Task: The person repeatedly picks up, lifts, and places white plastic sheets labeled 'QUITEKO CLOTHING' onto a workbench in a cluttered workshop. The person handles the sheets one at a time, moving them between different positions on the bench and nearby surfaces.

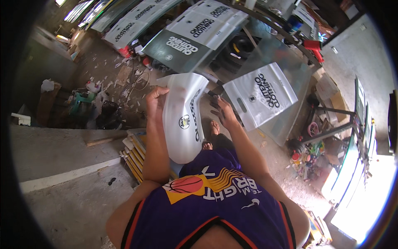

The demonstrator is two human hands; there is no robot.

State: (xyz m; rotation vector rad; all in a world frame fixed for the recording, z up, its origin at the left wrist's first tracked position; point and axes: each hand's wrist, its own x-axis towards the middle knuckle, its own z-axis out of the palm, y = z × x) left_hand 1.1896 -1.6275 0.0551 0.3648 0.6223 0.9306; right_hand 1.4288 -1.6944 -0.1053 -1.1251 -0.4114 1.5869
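Currently I see left hand [155, 101] clamped on curled white plastic bag [182, 120]; right hand [223, 112] beside it, fingers spread, touching bag's edge.

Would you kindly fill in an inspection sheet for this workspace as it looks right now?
Surface: tilted glass table on a metal frame, one printed white bag lying flat on it.
Job's things: curled stack of white printed bags, held upright in front of the person.
Clutter: paper scraps on the dirt floor; bottles and small items on the ground; yellow-edged boards stacked by the legs.
Grippers: left hand grips the stack's left edge; right hand is at its right edge, contact unclear.
Cables: a thin loop on the floor, kind unclear.
Surroundings: more printed bags laid out in rows beyond; bright doorway on the right.
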